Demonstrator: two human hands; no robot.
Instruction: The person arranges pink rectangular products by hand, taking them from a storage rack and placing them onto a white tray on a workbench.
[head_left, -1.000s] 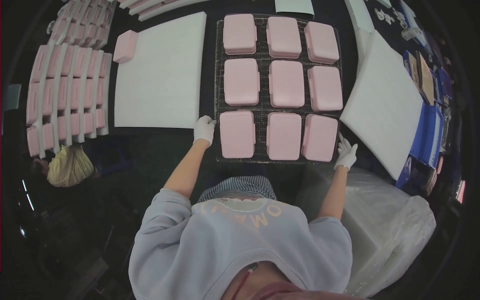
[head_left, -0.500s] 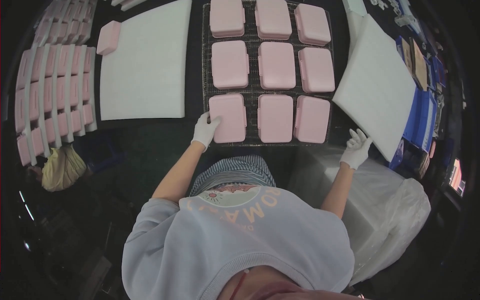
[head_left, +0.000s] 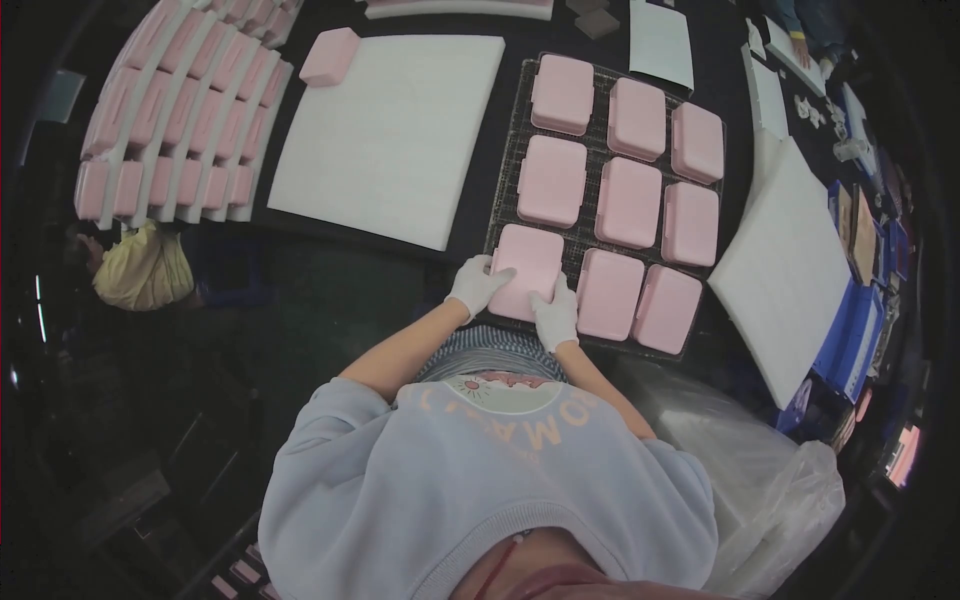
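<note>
A pink lidded box (head_left: 528,265) sits at the near left corner of a black mesh tray (head_left: 508,185). My left hand (head_left: 478,286), in a white glove, grips its left side, with the thumb on the lid. On the opposite side my right hand (head_left: 556,316), also gloved, closes round the near right edge, its thumb over the lid. More boxes of the same kind stand in rows on the tray; the nearest one (head_left: 610,293) is just right of my right hand.
A white foam sheet (head_left: 390,140) lies left of the tray, with a small pink box (head_left: 329,57) on its far corner. Stacked pink boxes between foam layers (head_left: 170,120) stand farther left. Another foam sheet (head_left: 785,270) leans at the right, near a clear plastic bag (head_left: 770,510).
My right hand has left the foam sheet's side and come to the near left box, which both hands now hold. The view has turned, shifting the tray rightward.
</note>
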